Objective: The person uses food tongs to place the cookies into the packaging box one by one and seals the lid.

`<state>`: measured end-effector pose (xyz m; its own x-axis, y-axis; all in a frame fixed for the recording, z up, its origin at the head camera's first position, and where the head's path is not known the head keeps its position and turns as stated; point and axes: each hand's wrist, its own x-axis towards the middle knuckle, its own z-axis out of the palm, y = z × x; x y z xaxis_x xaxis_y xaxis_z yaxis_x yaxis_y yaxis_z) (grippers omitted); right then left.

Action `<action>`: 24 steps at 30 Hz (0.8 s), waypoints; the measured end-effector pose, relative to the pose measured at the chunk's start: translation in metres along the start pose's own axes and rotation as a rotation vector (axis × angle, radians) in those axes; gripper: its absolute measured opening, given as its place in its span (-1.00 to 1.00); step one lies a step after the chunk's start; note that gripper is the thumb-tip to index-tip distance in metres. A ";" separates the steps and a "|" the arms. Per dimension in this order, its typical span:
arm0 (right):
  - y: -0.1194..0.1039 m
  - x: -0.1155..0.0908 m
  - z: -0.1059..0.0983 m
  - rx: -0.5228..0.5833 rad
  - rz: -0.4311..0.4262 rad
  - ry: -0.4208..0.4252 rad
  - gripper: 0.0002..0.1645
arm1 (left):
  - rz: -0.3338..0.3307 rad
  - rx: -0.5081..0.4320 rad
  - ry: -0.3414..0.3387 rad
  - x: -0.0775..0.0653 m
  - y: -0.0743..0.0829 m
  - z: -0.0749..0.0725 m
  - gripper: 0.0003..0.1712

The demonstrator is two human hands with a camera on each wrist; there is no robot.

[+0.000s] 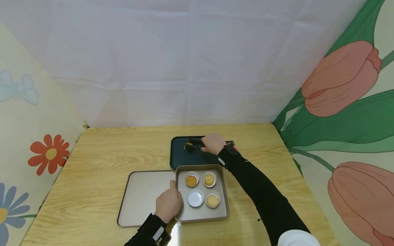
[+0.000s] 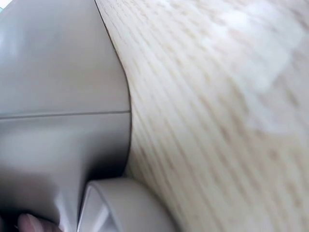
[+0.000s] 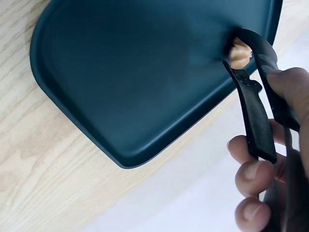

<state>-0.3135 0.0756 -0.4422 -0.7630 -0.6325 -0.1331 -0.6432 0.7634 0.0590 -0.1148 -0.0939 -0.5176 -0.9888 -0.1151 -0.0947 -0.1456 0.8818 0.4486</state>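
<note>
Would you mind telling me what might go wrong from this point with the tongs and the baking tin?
The black tongs in the right hand pinch a small cake only at their tips, so it could slip or crumble over the dark tray. One empty white liner sits close among three filled cups in the baking tin; a careless drop may knock them.

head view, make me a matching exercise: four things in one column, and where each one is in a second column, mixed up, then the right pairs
Things:
1. black tongs
2. empty white paper cup
3. left hand
4. flat lid

Places:
A. on the table, left of the baking tin
B. over the dark tray, gripped by the right hand
C. in the baking tin, in its near left spot
D. on the left rim of the baking tin

Pairs: 1-B, 2-C, 3-D, 4-A

The right hand holds the tongs closed on a small cake over the dark tray. The baking tin also holds three filled cups.
</note>
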 end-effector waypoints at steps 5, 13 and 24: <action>0.002 -0.007 -0.003 0.047 -0.009 0.004 -0.76 | 0.001 0.001 0.012 0.000 -0.001 -0.001 -0.67; 0.034 -0.005 0.037 0.111 0.004 0.083 -0.51 | 0.012 -0.005 -0.003 -0.001 0.000 -0.001 -0.65; -0.004 -0.127 -0.014 0.140 -0.135 0.282 -0.48 | 0.022 0.003 0.002 0.002 -0.001 -0.002 -0.66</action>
<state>-0.2148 0.1508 -0.4121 -0.6720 -0.7252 0.1499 -0.7394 0.6686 -0.0795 -0.1164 -0.0960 -0.5161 -0.9919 -0.0964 -0.0825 -0.1234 0.8857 0.4475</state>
